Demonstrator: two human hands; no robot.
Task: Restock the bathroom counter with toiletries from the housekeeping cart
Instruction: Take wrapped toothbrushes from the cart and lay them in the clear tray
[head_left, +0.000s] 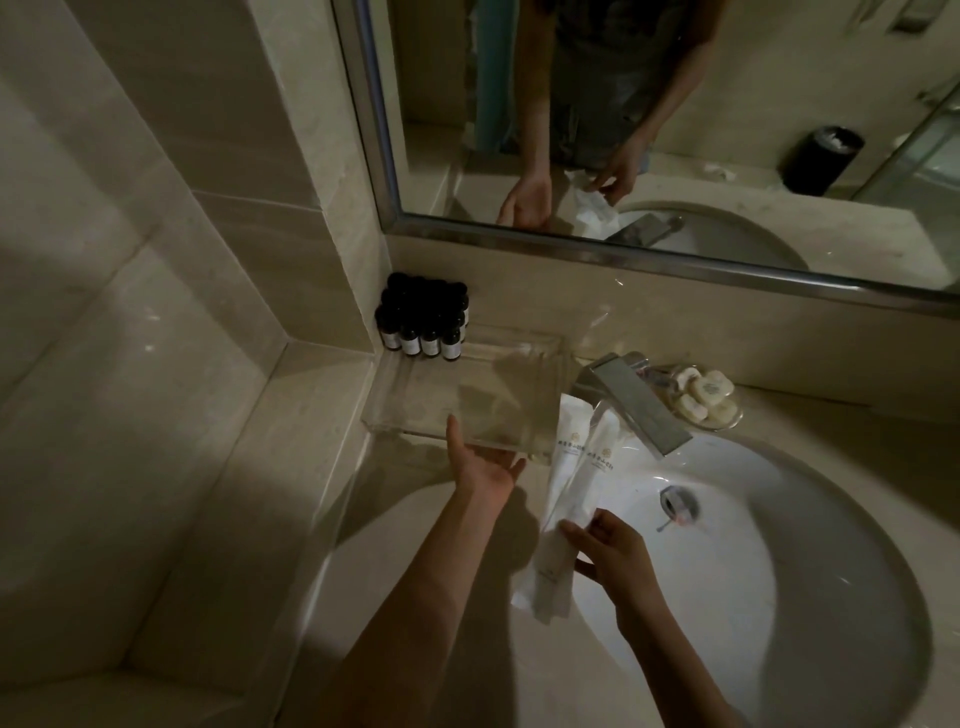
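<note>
A clear acrylic tray (415, 400) sits on the counter left of the sink. Several small dark bottles (423, 322) with white labels stand packed in its far left corner. My left hand (483, 462) holds the tray's near edge, thumb on top of the rim. My right hand (608, 551) grips long white wrapped toiletry packets (569, 483) over the left part of the basin; their upper ends reach toward the tray's right side.
A white sink basin (727, 571) with a chrome faucet (634, 405) fills the right. A glass dish of round wrapped soaps (706, 397) sits behind the faucet. A mirror (675, 130) hangs above; the tiled wall closes the left side.
</note>
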